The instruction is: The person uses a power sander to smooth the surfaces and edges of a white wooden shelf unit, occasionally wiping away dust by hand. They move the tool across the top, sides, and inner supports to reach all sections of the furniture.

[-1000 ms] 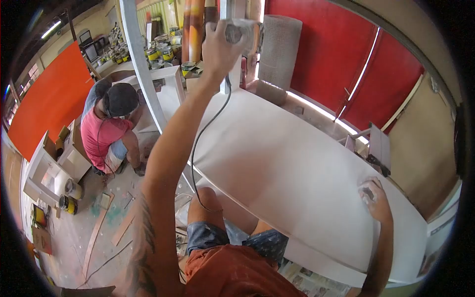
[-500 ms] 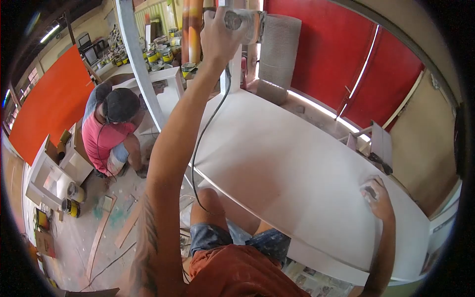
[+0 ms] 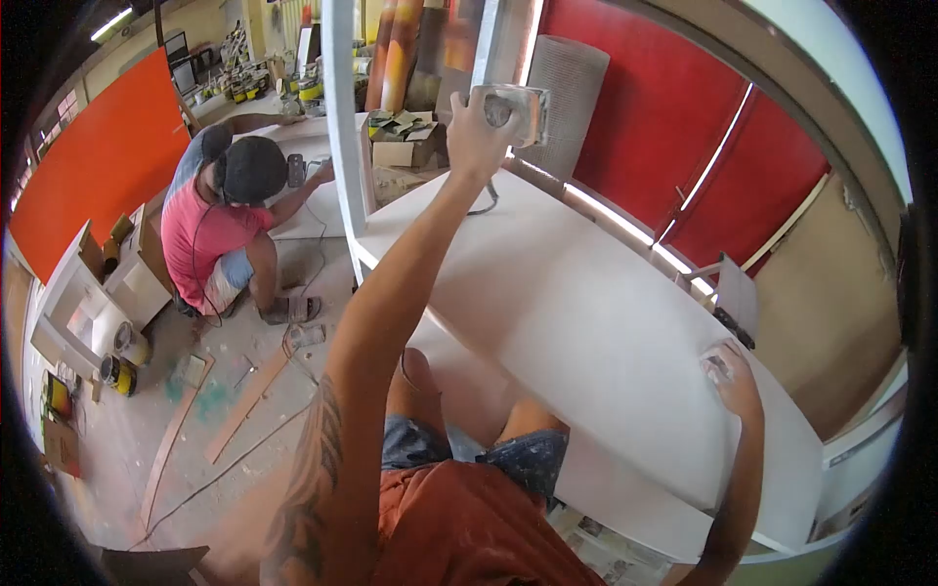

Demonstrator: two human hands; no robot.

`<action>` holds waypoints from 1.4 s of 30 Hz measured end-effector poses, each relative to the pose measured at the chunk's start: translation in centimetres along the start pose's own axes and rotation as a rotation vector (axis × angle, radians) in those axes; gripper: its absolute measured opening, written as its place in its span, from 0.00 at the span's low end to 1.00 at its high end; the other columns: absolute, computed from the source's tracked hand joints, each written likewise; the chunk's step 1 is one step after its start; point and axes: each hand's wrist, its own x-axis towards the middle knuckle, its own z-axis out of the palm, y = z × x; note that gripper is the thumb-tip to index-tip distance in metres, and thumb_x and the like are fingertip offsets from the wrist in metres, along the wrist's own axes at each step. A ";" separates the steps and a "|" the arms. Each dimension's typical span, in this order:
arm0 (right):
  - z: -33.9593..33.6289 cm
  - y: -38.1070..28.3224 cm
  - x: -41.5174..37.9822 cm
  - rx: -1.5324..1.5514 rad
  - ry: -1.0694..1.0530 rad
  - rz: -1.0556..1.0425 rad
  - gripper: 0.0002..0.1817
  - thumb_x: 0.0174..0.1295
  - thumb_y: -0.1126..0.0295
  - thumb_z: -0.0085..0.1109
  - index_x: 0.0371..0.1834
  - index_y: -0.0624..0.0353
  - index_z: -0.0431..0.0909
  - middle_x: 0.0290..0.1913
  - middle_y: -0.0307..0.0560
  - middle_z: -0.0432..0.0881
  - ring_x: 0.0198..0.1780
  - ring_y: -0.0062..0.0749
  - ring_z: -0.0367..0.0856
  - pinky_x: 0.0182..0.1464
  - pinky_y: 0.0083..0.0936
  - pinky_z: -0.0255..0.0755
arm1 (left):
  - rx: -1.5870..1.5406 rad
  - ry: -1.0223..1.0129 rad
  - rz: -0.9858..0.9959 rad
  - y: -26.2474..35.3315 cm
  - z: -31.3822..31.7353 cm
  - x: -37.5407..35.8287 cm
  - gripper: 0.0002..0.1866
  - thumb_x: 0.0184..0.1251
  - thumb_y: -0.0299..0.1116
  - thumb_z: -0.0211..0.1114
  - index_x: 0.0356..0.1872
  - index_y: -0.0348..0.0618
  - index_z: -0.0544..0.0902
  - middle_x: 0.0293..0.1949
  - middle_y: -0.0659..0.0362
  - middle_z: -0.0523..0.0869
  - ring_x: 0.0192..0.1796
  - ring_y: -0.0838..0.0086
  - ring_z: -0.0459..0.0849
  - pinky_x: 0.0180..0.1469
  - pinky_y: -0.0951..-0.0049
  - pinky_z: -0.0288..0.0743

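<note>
My left hand (image 3: 476, 142) is raised at arm's length and closed around a dusty electric sander (image 3: 529, 115). The sander overlaps a pale upright post (image 3: 486, 44) in this view. Part of its dark cord (image 3: 489, 202) shows by the far end of a long white panel (image 3: 576, 313), which spans the space before me. On the right part of that panel rests my right hand (image 3: 733, 381), its fingers curled. A small dark patch shows between them, and I cannot tell what they hold.
At left a co-worker (image 3: 220, 220) in a pink shirt crouches over a white piece with a power tool (image 3: 295, 171). Nearer me stands a white upright (image 3: 342, 117). Wood strips (image 3: 176, 439) and cords lie on the floor. A small stool (image 3: 733, 293) stands beyond the panel.
The view has shifted, and the sander in my left hand appears lower and further right. My right hand stays on the panel. The co-worker's arms now reach out, with a tool visible.
</note>
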 end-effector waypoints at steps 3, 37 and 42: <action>-0.1 0.0 0.1 0.165 -0.046 0.036 0.07 0.67 0.79 0.64 0.47 0.65 0.80 0.47 0.50 0.80 0.48 0.40 0.82 0.53 0.31 0.77 | -0.147 0.029 -0.200 -0.7 0.3 -0.1 0.29 0.62 0.45 0.75 0.59 0.40 0.79 0.53 0.43 0.79 0.50 0.45 0.88 0.55 0.50 0.82; 6.9 -30.6 38.4 0.403 0.078 -0.237 0.26 0.75 0.49 0.66 0.59 0.64 0.83 0.49 0.46 0.88 0.44 0.28 0.87 0.36 0.27 0.83 | -1.558 -0.004 -1.108 1.1 3.5 -3.3 0.37 0.83 0.70 0.41 0.71 0.47 0.72 0.60 0.48 0.86 0.51 0.52 0.89 0.50 0.48 0.85; 7.2 -30.0 39.2 0.350 0.059 -0.264 0.28 0.74 0.48 0.67 0.58 0.65 0.83 0.48 0.48 0.89 0.44 0.30 0.87 0.36 0.29 0.84 | -1.588 -0.027 -1.076 0.6 4.0 -3.6 0.35 0.86 0.66 0.40 0.68 0.45 0.74 0.55 0.47 0.89 0.50 0.51 0.90 0.48 0.46 0.85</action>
